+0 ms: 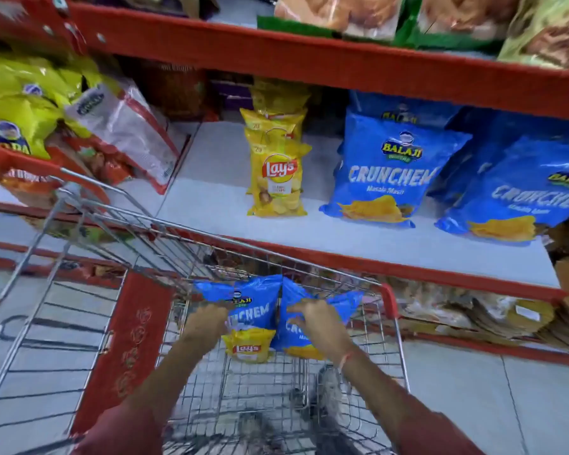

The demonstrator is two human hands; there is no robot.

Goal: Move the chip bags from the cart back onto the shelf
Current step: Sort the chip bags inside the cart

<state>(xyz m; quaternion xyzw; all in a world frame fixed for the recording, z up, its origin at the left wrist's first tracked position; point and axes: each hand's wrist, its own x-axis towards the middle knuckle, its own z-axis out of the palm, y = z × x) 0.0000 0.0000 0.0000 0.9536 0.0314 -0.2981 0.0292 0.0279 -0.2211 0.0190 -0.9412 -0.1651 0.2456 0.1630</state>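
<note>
left hand [207,323] gripping blue crunchem chip bag [243,307] inside red-rimmed wire shopping cart [390,300], right hand [319,326] clutching second blue crunchem bag [309,339], small yellow lay's bag [248,346] between them, white shelf [217,205] just beyond

"Lay's" is printed on the red-and-yellow logo of the front yellow bag [277,178] on the shelf [342,244], and "20" is marked at its top corner. "BALAJI", "CRUNCHEM" and "Masala Masti" are read on the blue bag [391,172] beside it; the same brand is partly legible on the farther blue bag [523,195]. In the cart [390,300], "CRUNCHEM" is shown on a blue bag [248,307] and "Lay's" on a small yellow bag [248,346].
</note>
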